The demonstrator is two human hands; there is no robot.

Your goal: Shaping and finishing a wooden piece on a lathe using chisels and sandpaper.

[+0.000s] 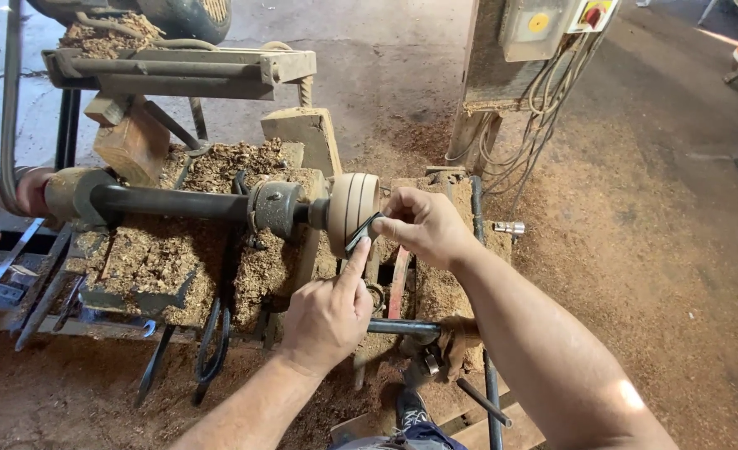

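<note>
Two hands meet at the round wooden disc (351, 210) mounted on the end of the lathe's dark shaft (173, 202). The right hand (423, 225) pinches a small dark tool (362, 233) against the disc's edge, fingers curled tight. The left hand (327, 315) is loosely closed, forefinger stretched up touching that tool. Wood shavings (156, 254) cover the lathe bed, sawdust on the floor (636, 250) all around.
</note>
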